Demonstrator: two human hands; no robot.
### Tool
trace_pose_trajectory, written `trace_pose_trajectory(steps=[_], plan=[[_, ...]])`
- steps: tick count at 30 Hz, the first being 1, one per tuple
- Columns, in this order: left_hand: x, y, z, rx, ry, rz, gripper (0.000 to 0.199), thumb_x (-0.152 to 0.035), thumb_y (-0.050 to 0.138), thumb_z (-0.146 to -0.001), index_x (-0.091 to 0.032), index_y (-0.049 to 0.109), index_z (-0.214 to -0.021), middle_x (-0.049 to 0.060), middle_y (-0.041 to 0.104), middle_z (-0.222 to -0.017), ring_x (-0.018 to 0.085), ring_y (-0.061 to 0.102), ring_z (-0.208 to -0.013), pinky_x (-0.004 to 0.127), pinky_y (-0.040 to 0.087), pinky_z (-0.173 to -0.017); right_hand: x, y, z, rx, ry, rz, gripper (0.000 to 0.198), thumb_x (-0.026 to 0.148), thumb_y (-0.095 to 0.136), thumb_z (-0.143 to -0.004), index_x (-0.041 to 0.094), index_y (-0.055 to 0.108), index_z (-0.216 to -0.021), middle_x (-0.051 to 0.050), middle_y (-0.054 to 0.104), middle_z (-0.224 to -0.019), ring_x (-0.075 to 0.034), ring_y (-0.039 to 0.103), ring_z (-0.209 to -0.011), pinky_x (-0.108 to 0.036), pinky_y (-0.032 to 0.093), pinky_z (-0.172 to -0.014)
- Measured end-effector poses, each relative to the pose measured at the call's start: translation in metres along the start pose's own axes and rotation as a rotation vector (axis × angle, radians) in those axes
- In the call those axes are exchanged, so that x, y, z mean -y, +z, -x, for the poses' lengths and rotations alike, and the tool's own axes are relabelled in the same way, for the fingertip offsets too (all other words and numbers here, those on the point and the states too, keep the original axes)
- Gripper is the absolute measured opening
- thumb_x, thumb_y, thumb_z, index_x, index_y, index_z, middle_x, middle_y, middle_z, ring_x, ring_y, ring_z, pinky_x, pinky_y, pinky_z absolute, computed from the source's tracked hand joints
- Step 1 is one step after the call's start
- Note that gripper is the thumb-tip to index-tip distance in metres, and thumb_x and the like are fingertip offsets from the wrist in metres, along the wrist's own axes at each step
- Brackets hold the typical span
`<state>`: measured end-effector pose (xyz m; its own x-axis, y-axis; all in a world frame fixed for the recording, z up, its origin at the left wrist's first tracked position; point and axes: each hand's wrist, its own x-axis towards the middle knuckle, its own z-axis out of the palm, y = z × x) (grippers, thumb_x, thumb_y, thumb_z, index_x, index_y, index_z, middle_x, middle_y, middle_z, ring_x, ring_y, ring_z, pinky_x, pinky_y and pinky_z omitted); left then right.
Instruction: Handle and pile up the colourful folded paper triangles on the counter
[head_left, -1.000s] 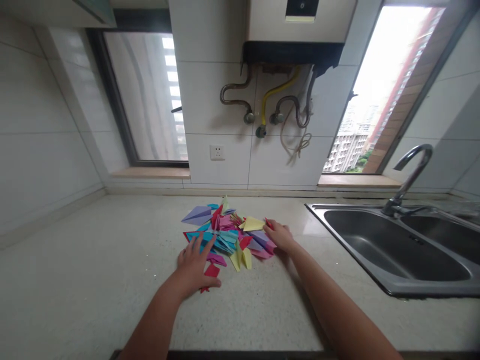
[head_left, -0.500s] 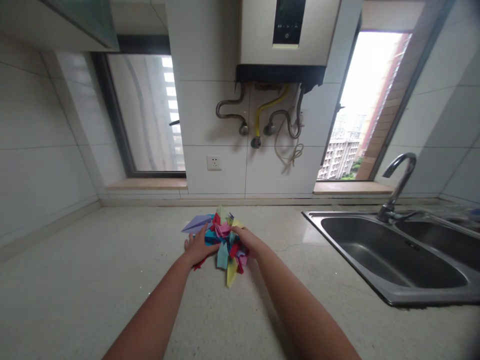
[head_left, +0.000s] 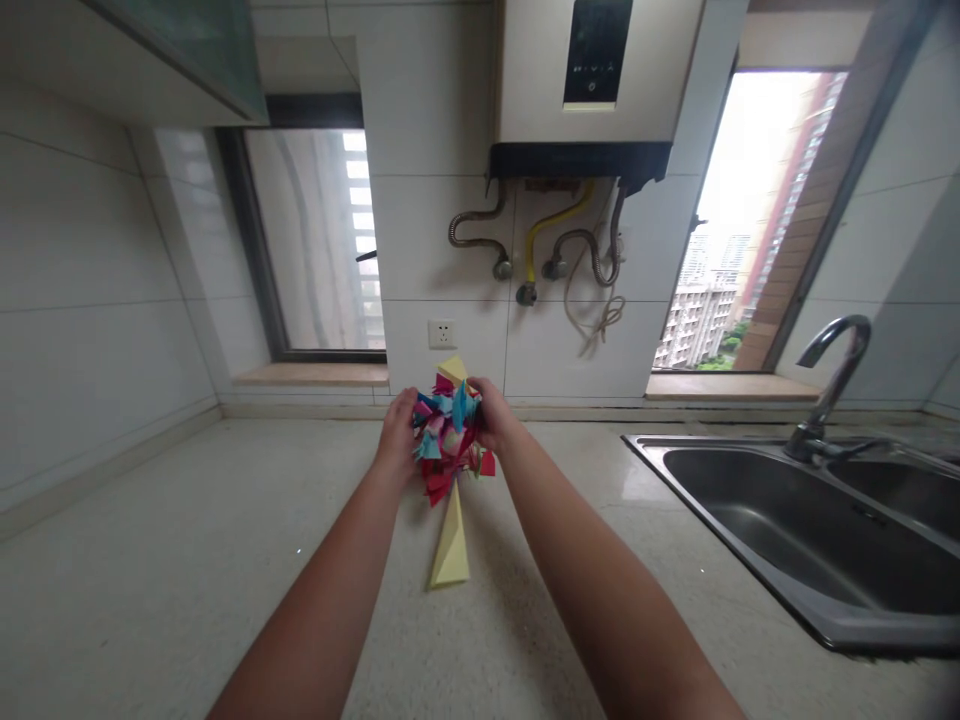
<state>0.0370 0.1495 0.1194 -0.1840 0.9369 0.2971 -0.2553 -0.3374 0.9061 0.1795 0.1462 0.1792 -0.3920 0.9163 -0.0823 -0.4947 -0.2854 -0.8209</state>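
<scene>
A bunch of folded coloured papers [head_left: 450, 437] in blue, red, pink and yellow is squeezed between my two hands, raised above the counter. My left hand [head_left: 397, 435] presses its left side with curved fingers. On the opposite side my right hand [head_left: 493, 415] is closed around the edge of the bunch, thumb near the top. A long yellow folded paper [head_left: 451, 545] points toward me below the bunch; whether it hangs or rests on the counter I cannot tell. Most fingertips are hidden behind the papers.
A steel double sink [head_left: 750, 540] with a chrome tap [head_left: 832, 365] is set into the pale counter [head_left: 187, 560] on the right. The tiled wall behind carries a water heater [head_left: 585, 110], pipes and a socket [head_left: 442, 334]. A cabinet [head_left: 172, 60] overhangs at upper left.
My hands have lifted the folded papers off the counter and gathered them into a tighter bunch. The long yellow paper now sticks out toward me. The view has shifted slightly.
</scene>
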Motion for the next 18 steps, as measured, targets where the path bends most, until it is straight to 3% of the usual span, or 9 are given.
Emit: trace_pose_trajectory(steps=[3, 5, 7, 9, 10, 11, 13, 15, 18], plan=[[-0.018, -0.02, -0.014, -0.07, -0.012, -0.089, 0.085, -0.054, 0.068, -0.073, -0.025, 0.032, -0.144, 0.014, 0.045, -0.135, 0.02, 0.059, -0.1, 0.028, 0.05, -0.072, 0.017, 0.0, -0.002, -0.164, -0.236, 0.137, 0.057, 0.042, 0.049, -0.08, 0.031, 0.04, -0.135, -0.005, 0.053, -0.11, -0.009, 0.051, -0.069, -0.023, 0.044, -0.06], [-0.014, -0.042, -0.017, -0.049, -0.037, -0.326, 0.085, -0.052, 0.068, -0.073, -0.025, 0.033, -0.146, 0.015, 0.04, -0.139, 0.025, 0.058, -0.103, 0.034, 0.049, -0.076, 0.012, -0.017, 0.001, -0.233, -0.251, 0.266, 0.057, 0.042, 0.046, -0.08, 0.041, 0.037, -0.136, -0.002, 0.048, -0.121, -0.008, 0.052, -0.073, -0.022, 0.042, -0.061], [-0.003, -0.071, -0.016, 0.006, -0.06, -0.662, 0.084, -0.05, 0.065, -0.075, -0.017, 0.036, -0.146, 0.019, 0.041, -0.138, 0.03, 0.051, -0.115, 0.041, 0.044, -0.09, -0.003, -0.043, 0.012, -0.315, -0.182, 0.477, 0.058, 0.047, 0.044, -0.081, 0.036, 0.039, -0.137, -0.004, 0.048, -0.124, -0.011, 0.054, -0.085, -0.027, 0.047, -0.073], [0.011, -0.103, -0.012, 0.1, -0.05, -1.064, 0.082, -0.05, 0.06, -0.078, -0.01, 0.037, -0.146, 0.021, 0.035, -0.143, 0.033, 0.035, -0.131, 0.045, 0.03, -0.105, -0.024, -0.07, 0.034, -0.393, -0.176, 0.766, 0.063, 0.046, 0.049, -0.079, 0.024, 0.042, -0.138, -0.007, 0.046, -0.13, -0.016, 0.051, -0.106, -0.034, 0.045, -0.094], [0.018, -0.119, -0.01, 0.162, -0.053, -1.246, 0.083, -0.055, 0.055, -0.08, -0.011, 0.034, -0.147, 0.018, 0.033, -0.145, 0.032, 0.028, -0.136, 0.047, 0.023, -0.109, -0.035, -0.081, 0.049, -0.369, -0.186, 0.921, 0.067, 0.045, 0.053, -0.078, 0.018, 0.043, -0.138, -0.01, 0.045, -0.132, -0.019, 0.048, -0.114, -0.037, 0.039, -0.103], [0.024, -0.135, -0.008, 0.217, -0.049, -1.373, 0.087, -0.062, 0.051, -0.08, -0.015, 0.03, -0.15, 0.015, 0.033, -0.146, 0.03, 0.027, -0.137, 0.047, 0.02, -0.11, -0.046, -0.09, 0.067, -0.253, -0.235, 1.089, 0.069, 0.05, 0.052, -0.079, 0.016, 0.043, -0.138, -0.012, 0.043, -0.134, -0.021, 0.043, -0.122, -0.039, 0.032, -0.111], [0.035, -0.162, -0.007, 0.254, -0.008, -1.492, 0.087, -0.069, 0.043, -0.082, -0.018, 0.028, -0.15, 0.012, 0.035, -0.145, 0.026, 0.029, -0.136, 0.043, 0.022, -0.11, -0.07, -0.097, 0.104, -0.074, -0.221, 1.382, 0.086, 0.062, 0.057, -0.073, 0.023, 0.033, -0.146, -0.009, 0.022, -0.149, -0.025, 0.024, -0.138, -0.042, 0.02, -0.118], [0.048, -0.183, -0.01, 0.23, -0.012, -1.518, 0.083, -0.072, 0.036, -0.084, -0.022, 0.029, -0.15, 0.01, 0.036, -0.145, 0.026, 0.028, -0.136, 0.043, 0.021, -0.11, -0.095, -0.093, 0.134, -0.008, -0.024, 1.569, 0.114, 0.076, 0.062, -0.058, 0.035, 0.011, -0.152, -0.005, -0.011, -0.153, -0.036, 0.009, -0.142, -0.055, 0.016, -0.114], [0.073, -0.191, -0.018, 0.234, -0.003, -1.44, 0.077, -0.067, 0.032, -0.088, -0.022, 0.03, -0.15, 0.008, 0.03, -0.15, 0.031, 0.024, -0.138, 0.046, 0.016, -0.111, -0.132, -0.079, 0.146, -0.002, -0.033, 1.682, 0.128, 0.08, 0.066, -0.046, 0.044, -0.001, -0.149, 0.0, -0.024, -0.149, -0.046, -0.001, -0.139, -0.066, 0.0, -0.108]])
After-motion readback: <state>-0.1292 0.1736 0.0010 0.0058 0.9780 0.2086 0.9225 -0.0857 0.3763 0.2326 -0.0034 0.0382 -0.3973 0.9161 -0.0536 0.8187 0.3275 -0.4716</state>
